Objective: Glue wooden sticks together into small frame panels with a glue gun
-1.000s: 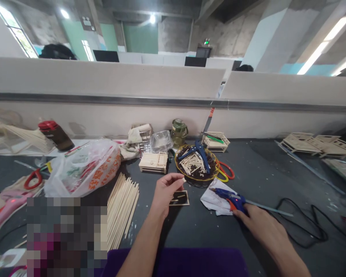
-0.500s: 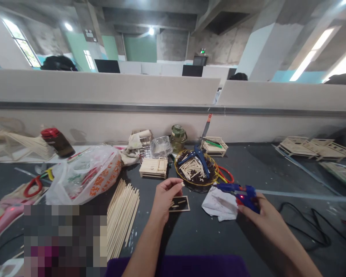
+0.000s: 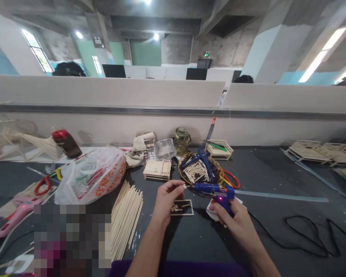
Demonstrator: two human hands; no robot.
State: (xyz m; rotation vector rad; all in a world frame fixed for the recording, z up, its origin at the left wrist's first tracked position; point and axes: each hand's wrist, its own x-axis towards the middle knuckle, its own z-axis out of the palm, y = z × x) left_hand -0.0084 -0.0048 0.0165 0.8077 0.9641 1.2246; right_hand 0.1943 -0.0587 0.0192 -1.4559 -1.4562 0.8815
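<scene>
My left hand (image 3: 170, 198) pinches a small pale wooden piece (image 3: 185, 186) between thumb and fingertips. Wrapped round the handle of a blue hot glue gun (image 3: 216, 191), my right hand (image 3: 233, 217) points its nozzle left, at or very near that piece; contact cannot be made out. The gun's red light is lit. Under my left hand lies a small rectangular wooden frame (image 3: 192, 207) with several short stick bits (image 3: 176, 208) inside it, partly hidden by the hand. A crumpled white cloth (image 3: 212, 213) lies behind and below the gun, mostly covered.
A wire basket (image 3: 187, 181) holds short sticks and a blue tool. Long wooden sticks (image 3: 127, 219) lie left, beside a plastic bag (image 3: 89, 177). A small stick-built model (image 3: 157, 170) stands behind my left hand. The gun's black cord (image 3: 300, 250) loops right; a pink glue gun (image 3: 17, 215) lies far left.
My right hand has brought the glue gun left, from over the white cloth to the piece in my left hand. The view has shifted slightly.
</scene>
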